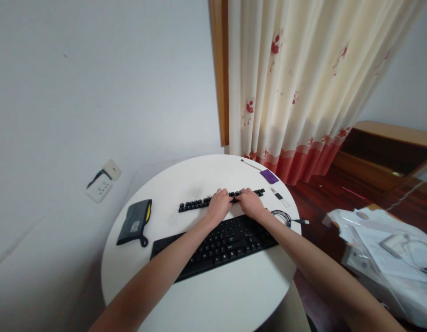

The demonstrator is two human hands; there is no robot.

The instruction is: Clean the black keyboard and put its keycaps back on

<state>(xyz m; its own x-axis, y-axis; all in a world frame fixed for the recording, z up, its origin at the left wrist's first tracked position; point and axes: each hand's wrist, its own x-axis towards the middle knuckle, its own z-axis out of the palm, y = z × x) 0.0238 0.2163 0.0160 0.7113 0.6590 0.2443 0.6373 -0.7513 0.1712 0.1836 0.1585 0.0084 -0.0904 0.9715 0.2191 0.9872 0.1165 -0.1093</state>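
Observation:
Two lines of loose black keycaps (195, 204) lie across the white round table (199, 175). My left hand (219, 204) rests at the middle of the lines, its fingers closed against keycaps. Close beside it on the right, my right hand (249, 202) has its fingers curled on keycaps too. The fingertips nearly meet, and exactly which keycaps they touch is partly hidden. Nearer to me lies a black keyboard (230, 242), its upper part crossed by both forearms; keys show on its visible part.
A dark pouch (134, 222) with a yellow inside lies at left. At right are a coiled USB cable (285, 217), a purple cloth (269, 176), a thin brush (249, 164) and a small wire tool (278, 196). Plastic-covered papers (389, 249) sit beyond the table's right edge.

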